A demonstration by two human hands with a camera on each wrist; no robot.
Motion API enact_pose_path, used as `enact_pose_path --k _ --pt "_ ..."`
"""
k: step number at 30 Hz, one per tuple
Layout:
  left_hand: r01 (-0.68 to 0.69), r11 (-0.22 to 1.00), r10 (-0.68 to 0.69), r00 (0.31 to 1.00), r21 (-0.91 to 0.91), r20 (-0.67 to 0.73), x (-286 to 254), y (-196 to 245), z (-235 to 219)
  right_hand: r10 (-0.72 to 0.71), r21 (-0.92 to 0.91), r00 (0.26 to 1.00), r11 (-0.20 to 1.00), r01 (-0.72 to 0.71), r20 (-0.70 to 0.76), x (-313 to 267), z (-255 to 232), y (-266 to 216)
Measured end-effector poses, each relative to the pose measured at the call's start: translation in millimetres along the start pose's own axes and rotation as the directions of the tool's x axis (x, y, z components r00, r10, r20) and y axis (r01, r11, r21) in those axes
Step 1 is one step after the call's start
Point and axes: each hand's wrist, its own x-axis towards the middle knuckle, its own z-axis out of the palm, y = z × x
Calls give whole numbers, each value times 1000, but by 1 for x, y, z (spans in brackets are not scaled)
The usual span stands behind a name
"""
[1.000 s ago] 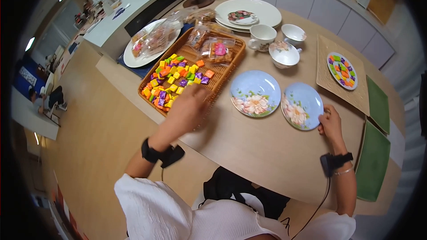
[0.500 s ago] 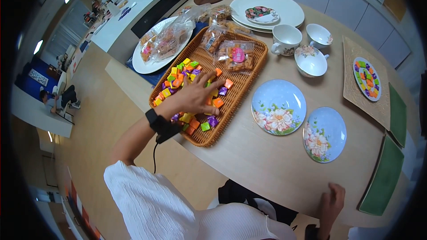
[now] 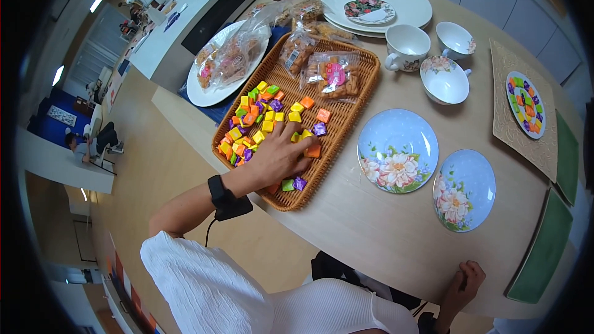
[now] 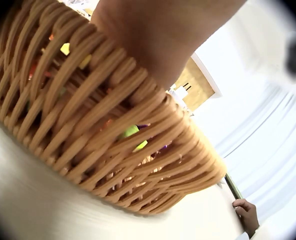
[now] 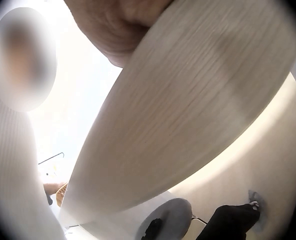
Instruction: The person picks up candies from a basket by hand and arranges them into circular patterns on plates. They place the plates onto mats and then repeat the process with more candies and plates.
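Note:
The left hand [image 3: 278, 158] reaches palm down into the wicker basket [image 3: 356, 111], its bent fingers spread over wrapped candies [image 3: 268, 127]. Its fingertips touch candies near an orange one [image 3: 314, 150]; whether any is pinched cannot be told. In the left wrist view the basket's woven side [image 4: 88, 115] hides the fingers, and only part of the hand [image 4: 148, 35] shows above the rim. At the table's front right edge the right hand [image 3: 467, 281] rests with loosely curled fingers, holding nothing visible. The right wrist view shows part of that hand [image 5: 120, 25] against the table [image 5: 178, 110].
Two blue floral plates [image 3: 398, 148] [image 3: 464, 190] lie right of the basket. Behind them stand several cups [image 3: 445, 80] and large white plates [image 3: 408, 3]. Bagged snacks [image 3: 334, 74] share the basket. Far right are a small candy plate [image 3: 526, 105], a tan tray [image 3: 502, 89] and green trays [image 3: 544, 250].
The left hand has moved from the basket's near edge in over the candies, and its spread fingers have bent. From the right blue plate, the right hand has withdrawn to the table's front edge.

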Motion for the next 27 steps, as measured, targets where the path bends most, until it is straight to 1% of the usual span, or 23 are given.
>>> enact_pose_path --k 3,4,7,8,10,11,12,13,14,15,16,17,18,19,20,21,22,23,24,25,26,27 --pt "-17 999 19 998 -31 63 -1 -5 4 3 22 1000 1000 -3 -2 0 -1 0" --pt "-56 998 57 998 -33 26 0 -7 3 0 30 1000 1000 0 -3 0 -2 0" --pt "-85 991 89 996 -104 26 4 -14 5 4 56 1000 998 -4 -8 0 -2 1" --pt "-72 990 77 996 -119 40 6 -12 0 20 85 1000 996 -19 -13 1 -2 -1" --pt "47 983 -37 998 -177 59 8 -13 -2 57 141 998 989 -53 -22 2 -3 -6" --pt "106 973 -93 993 -206 71 8 -14 -4 23 142 1000 990 -20 -20 2 -4 -5" --pt "166 941 -158 986 -294 51 7 -17 -4 -12 144 1000 989 15 -18 3 -5 -2" --pt "194 944 -200 980 -267 5 7 -20 -6 -47 147 999 988 50 -20 4 -4 0" --pt "175 946 -219 965 -272 -141 7 -33 -3 -59 165 998 984 61 -20 6 -3 1" --pt "145 948 -226 933 -283 -280 22 -26 -13 -59 175 998 983 62 -23 7 -3 1" --pt "354 743 -488 868 -568 -98 31 -17 -28 -52 174 998 983 56 -29 6 -5 1" --pt "527 416 -645 746 -741 168 50 9 -58 -41 189 999 981 45 -25 6 -6 0" --pt "182 266 -464 885 -947 40 62 -3 -40 -35 202 999 979 39 -21 8 -6 -2" --pt "303 124 -418 880 -945 227 79 30 -64 -39 221 999 974 42 -16 9 -7 -4" --pt "328 103 -277 916 -939 290 95 59 -71 -23 234 999 972 28 -22 9 -8 -6" --pt "353 89 -140 930 -931 339 111 87 -71 -17 252 1000 967 23 -25 9 -8 -8" --pt "312 262 39 942 -913 333 127 113 -67 -17 274 1000 961 24 -25 10 -9 -9" --pt "234 423 209 915 -875 345 143 141 -62 -15 291 1000 956 23 -27 10 -9 -11" --pt "-8 425 384 907 -905 173 159 164 -31 -14 310 999 951 22 -29 9 -9 -11" --pt "-6 510 465 843 -860 269 168 189 -31 -11 328 999 944 21 -30 9 -11 -11" --pt "-189 640 490 847 -745 206 175 206 -17 -15 344 999 939 25 -31 9 -12 -12" --pt "-354 734 524 838 -579 152 181 221 -2 -17 362 999 932 28 -33 9 -13 -12"
